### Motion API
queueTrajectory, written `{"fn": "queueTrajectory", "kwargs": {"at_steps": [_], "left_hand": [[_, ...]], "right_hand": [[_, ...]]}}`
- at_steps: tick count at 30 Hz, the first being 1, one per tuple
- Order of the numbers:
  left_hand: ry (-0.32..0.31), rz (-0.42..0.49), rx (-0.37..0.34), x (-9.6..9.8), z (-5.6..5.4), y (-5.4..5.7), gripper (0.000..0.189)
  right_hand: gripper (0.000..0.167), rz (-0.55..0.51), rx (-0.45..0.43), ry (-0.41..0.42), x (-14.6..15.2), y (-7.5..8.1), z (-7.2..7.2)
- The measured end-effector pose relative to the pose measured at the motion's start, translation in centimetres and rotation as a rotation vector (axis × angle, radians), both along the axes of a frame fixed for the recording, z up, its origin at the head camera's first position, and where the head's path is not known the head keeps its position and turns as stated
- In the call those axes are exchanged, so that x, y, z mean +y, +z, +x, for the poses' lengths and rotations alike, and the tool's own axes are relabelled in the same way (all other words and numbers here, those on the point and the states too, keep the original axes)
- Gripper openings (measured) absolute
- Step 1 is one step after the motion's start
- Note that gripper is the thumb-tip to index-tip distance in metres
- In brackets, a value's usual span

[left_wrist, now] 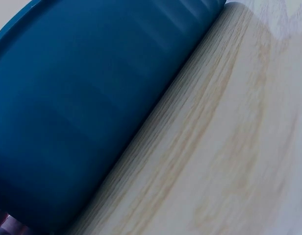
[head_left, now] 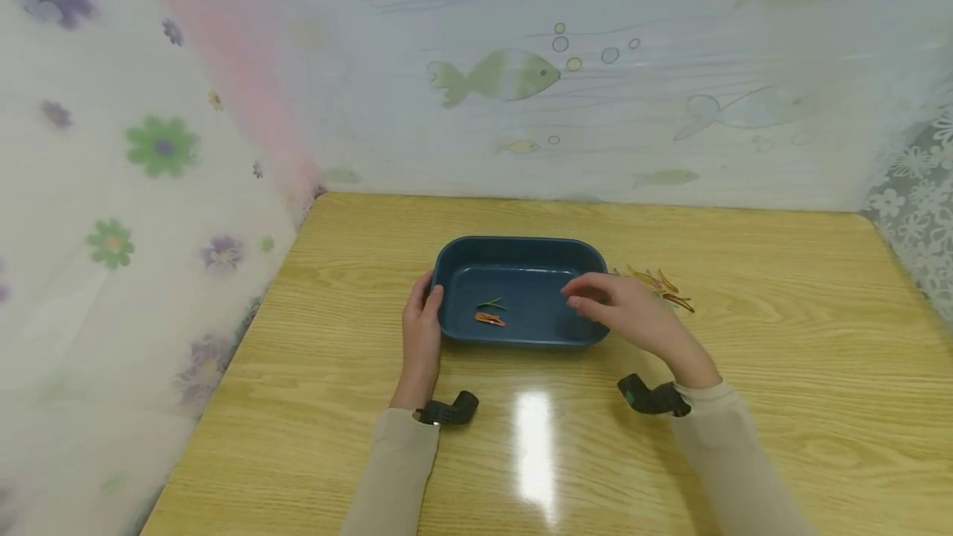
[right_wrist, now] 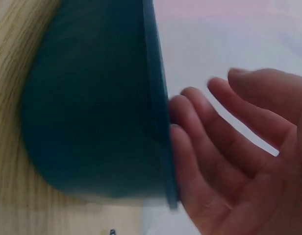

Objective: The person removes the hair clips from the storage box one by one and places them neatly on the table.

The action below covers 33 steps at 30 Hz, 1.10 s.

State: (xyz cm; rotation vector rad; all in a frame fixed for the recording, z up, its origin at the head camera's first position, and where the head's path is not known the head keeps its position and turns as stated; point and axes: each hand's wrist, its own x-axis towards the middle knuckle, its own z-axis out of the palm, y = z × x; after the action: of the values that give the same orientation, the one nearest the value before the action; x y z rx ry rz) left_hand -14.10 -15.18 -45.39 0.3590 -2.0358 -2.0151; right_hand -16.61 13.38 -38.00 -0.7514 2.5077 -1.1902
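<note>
A dark blue rectangular tub [head_left: 521,337] stands on the table, its outer wall [left_wrist: 92,98] filling much of the left wrist view. Inside lie an orange hair clip [head_left: 490,319] and a thin green clip [head_left: 491,303]. My left hand [head_left: 423,325] grips the tub's left side, thumb at the rim and fingers along the outside. Over the tub's right end hovers my right hand [head_left: 625,308], fingers loosely bent. In the right wrist view, a gap shows between thumb [right_wrist: 268,90] and fingers, with nothing held there.
Several yellow and brown hair clips [head_left: 663,281] lie on the wooden table [head_left: 782,337] just right of the tub, partly behind my right hand. A wall covering with fish drawings [head_left: 514,77] rises at the table's back edge, and a flowered one [head_left: 164,147] at the left.
</note>
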Motion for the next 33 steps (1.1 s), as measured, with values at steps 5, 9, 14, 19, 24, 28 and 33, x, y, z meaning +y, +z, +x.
{"fn": "queueTrajectory", "kwargs": {"at_steps": [5, 9, 14, 19, 24, 28, 33], "left_hand": [[-0.005, -0.005, 0.011, -0.1, 0.0, -0.1, 0.033], [-0.009, -0.003, 0.016, -0.1, -0.1, -0.1, 0.033], [-0.004, 0.005, 0.017, -0.1, -0.1, -0.1, 0.034], [-0.007, 0.023, 0.022, -0.1, -0.1, -0.1, 0.033], [-0.002, 0.007, 0.01, -0.2, -0.2, -0.1, 0.032], [-0.012, 0.007, 0.003, -0.2, -0.2, -0.2, 0.031], [-0.013, 0.028, 0.009, -0.1, -0.3, -0.2, 0.032]], "right_hand": [[0.033, 0.1, 0.058, 0.137, -1.0, 1.0, -0.8], [0.032, 0.153, 0.085, 0.218, -2.0, 1.9, -1.8], [0.027, 0.221, 0.088, 0.297, -3.2, 2.8, -3.3], [0.025, 0.279, 0.059, 0.362, -4.4, 3.3, -4.6], [0.025, 0.293, -0.01, 0.433, -5.7, 3.0, -6.0], [0.031, 0.307, -0.086, 0.489, -6.9, 2.3, -7.1], [0.033, 0.331, -0.141, 0.523, -8.4, 1.3, -7.9]]}}
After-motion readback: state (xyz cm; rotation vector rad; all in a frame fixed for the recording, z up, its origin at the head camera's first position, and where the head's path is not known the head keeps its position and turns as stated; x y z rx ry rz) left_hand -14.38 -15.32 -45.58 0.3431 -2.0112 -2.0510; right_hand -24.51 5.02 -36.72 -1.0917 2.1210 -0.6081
